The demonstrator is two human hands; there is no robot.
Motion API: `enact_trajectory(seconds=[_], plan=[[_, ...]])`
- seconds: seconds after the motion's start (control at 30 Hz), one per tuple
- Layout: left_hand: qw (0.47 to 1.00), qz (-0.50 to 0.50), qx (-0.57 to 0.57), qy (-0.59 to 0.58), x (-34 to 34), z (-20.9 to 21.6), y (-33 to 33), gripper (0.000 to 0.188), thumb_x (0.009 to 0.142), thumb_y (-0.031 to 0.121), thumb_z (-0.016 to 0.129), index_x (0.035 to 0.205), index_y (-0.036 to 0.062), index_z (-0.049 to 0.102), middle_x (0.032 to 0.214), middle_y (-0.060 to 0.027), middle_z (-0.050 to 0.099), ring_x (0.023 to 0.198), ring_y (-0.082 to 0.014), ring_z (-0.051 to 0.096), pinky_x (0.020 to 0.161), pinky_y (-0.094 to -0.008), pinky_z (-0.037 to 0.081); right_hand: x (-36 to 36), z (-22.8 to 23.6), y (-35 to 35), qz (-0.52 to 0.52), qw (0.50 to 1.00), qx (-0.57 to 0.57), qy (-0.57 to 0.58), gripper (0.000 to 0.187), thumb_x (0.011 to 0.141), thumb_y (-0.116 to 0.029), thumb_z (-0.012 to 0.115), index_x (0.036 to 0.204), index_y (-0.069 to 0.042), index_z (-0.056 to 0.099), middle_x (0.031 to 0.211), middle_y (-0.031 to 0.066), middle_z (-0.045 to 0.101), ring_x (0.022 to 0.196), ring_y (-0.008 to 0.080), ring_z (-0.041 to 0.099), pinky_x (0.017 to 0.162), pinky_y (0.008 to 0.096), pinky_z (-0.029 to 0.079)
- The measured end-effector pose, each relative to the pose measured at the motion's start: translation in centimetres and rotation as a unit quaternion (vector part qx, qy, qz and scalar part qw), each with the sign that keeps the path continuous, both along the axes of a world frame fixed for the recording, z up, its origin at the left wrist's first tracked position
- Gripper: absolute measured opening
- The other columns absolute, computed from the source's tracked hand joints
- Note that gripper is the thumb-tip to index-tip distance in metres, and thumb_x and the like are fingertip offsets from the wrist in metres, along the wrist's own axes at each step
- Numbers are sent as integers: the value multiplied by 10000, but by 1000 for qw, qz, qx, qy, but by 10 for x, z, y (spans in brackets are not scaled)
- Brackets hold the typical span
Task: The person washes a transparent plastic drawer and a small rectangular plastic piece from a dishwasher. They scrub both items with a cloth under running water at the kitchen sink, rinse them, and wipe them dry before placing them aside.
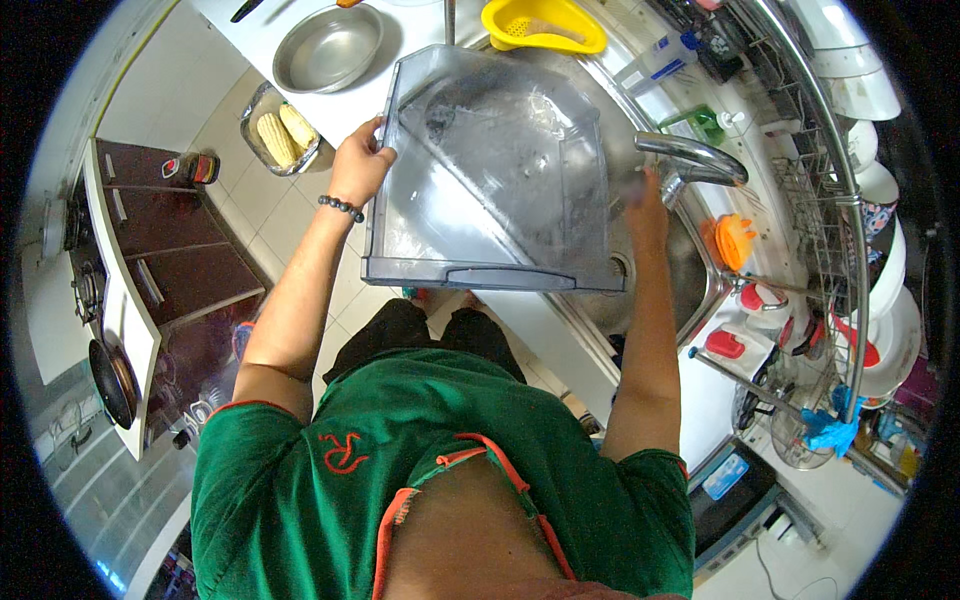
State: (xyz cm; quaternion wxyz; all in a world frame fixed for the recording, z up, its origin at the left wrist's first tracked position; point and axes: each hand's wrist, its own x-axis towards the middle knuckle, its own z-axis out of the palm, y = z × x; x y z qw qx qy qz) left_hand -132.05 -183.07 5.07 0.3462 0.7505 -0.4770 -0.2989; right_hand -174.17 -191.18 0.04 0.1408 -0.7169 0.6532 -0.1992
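Clear drawer: a large see-through plastic drawer (500,180), wet-looking inside, held over the sink (665,290) and reaching past the front edge of the counter (405,25); its grey handled panel is toward the person.
Left hand: the left hand (365,160) grasps the drawer's left side wall, thumb over the rim; a dark beaded bracelet (341,207) circles the wrist.
Right hand: the right hand (645,200) is blurred, just beside the faucet (695,155); cannot tell whether it is clenched, released or grasping something.
Steel bowl: the round metal bowl (328,50) sits on the counter left of the sink, near the front edge.
Yellow strainer: the strainer (545,25) is at the sink's left edge, its holes showing.
Corn: 2 cobs (278,140) lie in a tray (309,155) beyond the counter's front edge; what carries it is unclear.
Sink's back edge: a green bottle (708,125) stands near it, behind the faucet.
Sink's right end: an orange item (736,242) lies near the back rim.
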Motion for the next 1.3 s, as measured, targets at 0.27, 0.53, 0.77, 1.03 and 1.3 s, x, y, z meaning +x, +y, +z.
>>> enact_trajectory(seconds=[0.27, 0.53, 0.77, 1.03, 1.3], plan=[[999, 25, 2, 23, -9, -8, -1, 523, 689, 98, 578, 1197, -4, 506, 615, -20, 480, 551, -110, 453, 533, -256, 393, -1, 5, 10, 39, 999, -10, -21, 465, 779, -82, 565, 1209, -152, 403, 980, 165, 591, 877, 327, 587, 753, 407, 458], [999, 29, 0, 19, -14, 2, 2, 508, 701, 77, 575, 1206, 49, 525, 627, 35, 426, 554, -70, 390, 511, -217, 347, 6, 20, 16, 37, 998, 43, -19, 563, 735, 7, 500, 1263, -143, 372, 1205, 167, 500, 1079, 343, 505, 857, 396, 429], [998, 35, -1, 45, -10, -7, 1, 519, 688, 86, 589, 1195, 3, 516, 645, 3, 486, 566, -87, 443, 532, -234, 388, 1, 17, 16, 65, 997, 6, -32, 546, 742, -20, 513, 1264, -122, 387, 1199, 163, 508, 1074, 338, 510, 865, 384, 426], [998, 43, -8, 40, -13, -6, 2, 515, 686, 75, 590, 1192, 8, 521, 643, 15, 479, 559, -81, 434, 527, -230, 384, -18, 1, 4, 42, 995, -86, 17, 402, 768, -101, 595, 1157, -90, 495, 1093, 151, 559, 971, 312, 551, 843, 382, 433], [997, 47, -5, 61, -10, -10, 2, 513, 688, 67, 586, 1194, 11, 521, 629, 24, 460, 546, -73, 416, 502, -224, 360, -11, 9, 2, 30, 997, -73, 4, 298, 759, -120, 611, 1046, -80, 539, 986, 139, 587, 924, 325, 556, 804, 390, 440]])
